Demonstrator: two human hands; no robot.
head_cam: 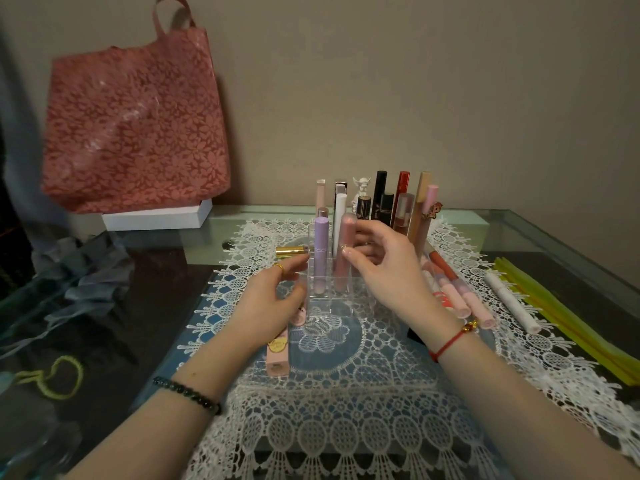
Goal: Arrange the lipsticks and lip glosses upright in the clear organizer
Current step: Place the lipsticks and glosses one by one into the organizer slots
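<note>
pink gloss tube [346,251] upright in clear organizer [329,308] slot, right hand [388,271] grip pinching its upper half. left hand [273,296] grip loose, spread, at organizer's 9 o'clock wall. risk: on release fingers clip purple tube [321,251] at 9 o'clock, tipping both.

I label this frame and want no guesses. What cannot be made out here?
All in the head view:
- peach tube: upper end hidden under the left hand.
- black item: mostly under the right forearm.
- rear tubes: bases behind the right hand, which pinches the pink tube; print too small.
</note>
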